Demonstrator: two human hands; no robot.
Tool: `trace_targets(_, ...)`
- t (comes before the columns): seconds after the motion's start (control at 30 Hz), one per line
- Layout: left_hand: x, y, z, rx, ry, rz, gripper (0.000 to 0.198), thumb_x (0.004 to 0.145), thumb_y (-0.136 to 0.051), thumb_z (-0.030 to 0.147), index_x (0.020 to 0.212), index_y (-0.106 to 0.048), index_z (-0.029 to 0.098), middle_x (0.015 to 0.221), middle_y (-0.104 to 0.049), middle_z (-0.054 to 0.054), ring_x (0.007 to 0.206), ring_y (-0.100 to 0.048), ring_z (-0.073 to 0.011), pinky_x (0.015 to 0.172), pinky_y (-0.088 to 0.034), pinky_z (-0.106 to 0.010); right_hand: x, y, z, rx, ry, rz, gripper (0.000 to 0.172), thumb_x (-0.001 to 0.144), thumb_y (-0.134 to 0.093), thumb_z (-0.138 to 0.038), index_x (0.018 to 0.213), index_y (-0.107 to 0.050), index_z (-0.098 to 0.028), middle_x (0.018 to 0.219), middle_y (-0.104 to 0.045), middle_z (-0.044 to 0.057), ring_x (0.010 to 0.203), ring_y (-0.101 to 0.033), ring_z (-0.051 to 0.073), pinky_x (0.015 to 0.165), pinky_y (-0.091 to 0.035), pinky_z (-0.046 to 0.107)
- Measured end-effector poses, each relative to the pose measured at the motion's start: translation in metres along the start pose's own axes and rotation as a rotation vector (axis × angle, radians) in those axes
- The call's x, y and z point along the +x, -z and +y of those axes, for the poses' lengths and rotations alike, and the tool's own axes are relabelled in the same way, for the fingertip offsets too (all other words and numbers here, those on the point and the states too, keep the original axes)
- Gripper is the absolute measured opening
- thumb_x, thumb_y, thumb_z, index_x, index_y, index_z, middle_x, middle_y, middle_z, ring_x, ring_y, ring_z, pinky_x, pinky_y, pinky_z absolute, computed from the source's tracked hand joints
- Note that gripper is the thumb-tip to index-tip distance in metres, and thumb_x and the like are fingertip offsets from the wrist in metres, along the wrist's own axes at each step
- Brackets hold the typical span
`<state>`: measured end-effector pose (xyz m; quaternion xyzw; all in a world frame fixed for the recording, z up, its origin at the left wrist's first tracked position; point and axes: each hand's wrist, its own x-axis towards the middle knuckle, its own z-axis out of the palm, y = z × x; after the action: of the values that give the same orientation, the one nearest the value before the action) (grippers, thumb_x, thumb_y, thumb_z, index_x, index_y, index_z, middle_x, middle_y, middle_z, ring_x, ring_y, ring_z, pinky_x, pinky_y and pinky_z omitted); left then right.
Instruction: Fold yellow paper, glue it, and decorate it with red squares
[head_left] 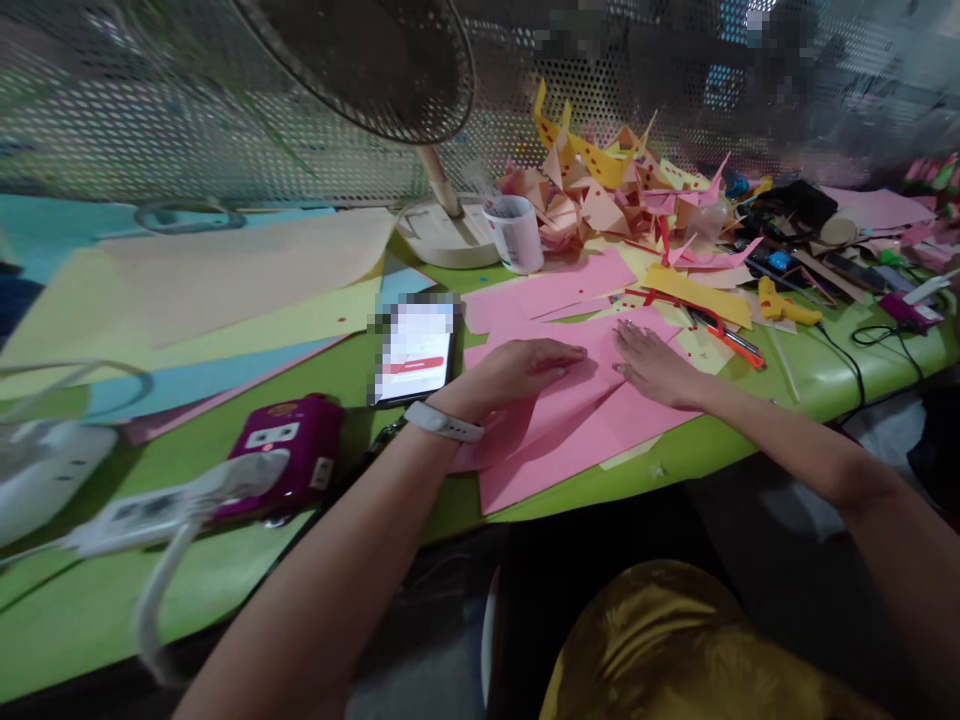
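Observation:
A sheet of pink paper (555,450) lies at the front edge of the green-covered table, with other pink sheets under and behind it. My right hand (652,365) rests flat on the pink paper, fingers spread. Side-on over the left part of the sheet is my left hand (525,370), its fingers stretched to the right and slightly bent, with nothing visible held in them. A crease or raised edge runs across the paper below both hands. Just left of my left hand lies a phone (415,350) with a lit screen. A white watch (444,421) is on my left wrist.
Behind stand a fan (450,235), a white cup (516,235) and a heap of folded paper shapes (592,190). A cutter (731,340) and a yellow glue gun (786,303) lie right. Large paper sheets (247,270), a purple power adapter (289,450) and a power strip (142,515) lie left.

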<state>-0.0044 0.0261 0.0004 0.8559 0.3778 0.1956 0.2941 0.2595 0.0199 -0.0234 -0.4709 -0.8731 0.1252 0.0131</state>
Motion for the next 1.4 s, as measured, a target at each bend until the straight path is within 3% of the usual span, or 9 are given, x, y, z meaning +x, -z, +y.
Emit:
trace_targets(0.13, -0.001, 0.002, 0.005, -0.039, 0.051, -0.004, 0.044, 0.092, -0.054, 0.047, 0.123, -0.071, 0.022, 0.128, -0.073, -0.007, 0.117, -0.068, -0.0239, 0.108, -0.05, -0.042, -0.009, -0.007, -0.028, 0.017, 0.102, -0.013, 0.076, 0.104, -0.022, -0.054, 0.161, -0.021, -0.004, 0.169, -0.011, 0.019, 0.159, -0.005, 0.029, 0.129, -0.014, 0.053)
trace_targets(0.37, -0.001, -0.001, 0.002, -0.084, 0.054, 0.01, 0.045, 0.09, -0.056, 0.049, 0.12, -0.072, 0.019, 0.124, -0.075, -0.009, 0.114, -0.07, -0.024, 0.104, -0.053, -0.043, -0.038, -0.009, -0.085, 0.058, 0.215, -0.086, 0.11, 0.09, -0.03, -0.084, 0.159, -0.024, 0.002, 0.166, -0.016, 0.026, 0.157, -0.012, 0.037, 0.128, -0.017, 0.052)
trace_targets(0.53, -0.004, 0.003, 0.008, -0.106, 0.114, -0.027, 0.046, 0.09, -0.056, 0.048, 0.124, -0.07, 0.022, 0.13, -0.072, -0.006, 0.119, -0.069, -0.0256, 0.106, -0.053, -0.044, -0.05, -0.001, -0.114, 0.077, 0.371, -0.18, 0.106, 0.091, -0.034, -0.081, 0.158, -0.027, 0.001, 0.166, -0.018, 0.024, 0.157, -0.017, 0.035, 0.129, -0.016, 0.05)
trace_targets(0.73, -0.005, 0.003, 0.01, -0.137, 0.125, -0.024, 0.051, 0.089, -0.056, 0.055, 0.125, -0.07, 0.022, 0.132, -0.071, -0.007, 0.12, -0.068, -0.0265, 0.107, -0.053, -0.047, -0.047, 0.002, -0.121, 0.036, 0.526, -0.226, 0.097, 0.093, -0.04, -0.076, 0.158, -0.031, -0.004, 0.166, -0.022, 0.019, 0.157, -0.018, 0.03, 0.129, -0.012, 0.052)
trace_targets(0.9, -0.004, 0.0, 0.005, -0.123, 0.104, -0.014, 0.055, 0.088, -0.056, 0.063, 0.123, -0.071, 0.023, 0.131, -0.071, -0.008, 0.118, -0.069, -0.0262, 0.106, -0.053, -0.047, -0.042, 0.0, -0.099, 0.088, 0.454, -0.192, 0.099, 0.093, -0.034, -0.079, 0.157, -0.032, -0.003, 0.166, -0.024, 0.019, 0.156, -0.022, 0.032, 0.129, -0.016, 0.05)
trace_targets(1.1, -0.004, 0.0, 0.003, -0.081, 0.119, 0.004, 0.055, 0.086, -0.057, 0.062, 0.121, -0.073, 0.022, 0.126, -0.074, -0.008, 0.117, -0.07, -0.0268, 0.108, -0.051, -0.046, -0.05, 0.016, -0.023, 0.116, 0.113, -0.088, 0.11, 0.089, -0.028, -0.084, 0.161, -0.018, -0.001, 0.168, -0.009, 0.021, 0.158, -0.011, 0.033, 0.13, -0.013, 0.049)
trace_targets(1.2, -0.004, 0.0, 0.004, -0.12, 0.114, 0.006, 0.05, 0.087, -0.057, 0.054, 0.121, -0.072, 0.021, 0.127, -0.074, -0.007, 0.116, -0.07, -0.0254, 0.108, -0.052, -0.044, -0.054, 0.028, 0.008, 0.091, -0.037, -0.071, 0.107, 0.09, -0.028, -0.083, 0.162, -0.018, -0.005, 0.168, -0.01, 0.019, 0.158, -0.009, 0.034, 0.129, -0.008, 0.053)
trace_targets(1.3, -0.003, 0.0, 0.005, -0.095, 0.1, 0.024, 0.043, 0.088, -0.056, 0.05, 0.119, -0.074, 0.025, 0.126, -0.074, -0.004, 0.116, -0.07, -0.0244, 0.108, -0.051, -0.044, -0.056, 0.035, 0.024, 0.048, -0.112, -0.061, 0.101, 0.092, -0.026, -0.081, 0.162, -0.022, -0.008, 0.168, -0.013, 0.018, 0.158, -0.012, 0.035, 0.128, -0.009, 0.057)
trace_targets(1.4, -0.002, -0.001, 0.003, -0.055, 0.069, 0.028, 0.042, 0.09, -0.055, 0.049, 0.12, -0.074, 0.026, 0.128, -0.073, -0.004, 0.118, -0.069, -0.0251, 0.108, -0.051, -0.045, -0.054, 0.04, 0.028, -0.031, -0.126, -0.028, 0.097, 0.095, -0.025, -0.078, 0.159, -0.031, -0.006, 0.165, -0.024, 0.021, 0.155, -0.023, 0.036, 0.126, -0.019, 0.059)
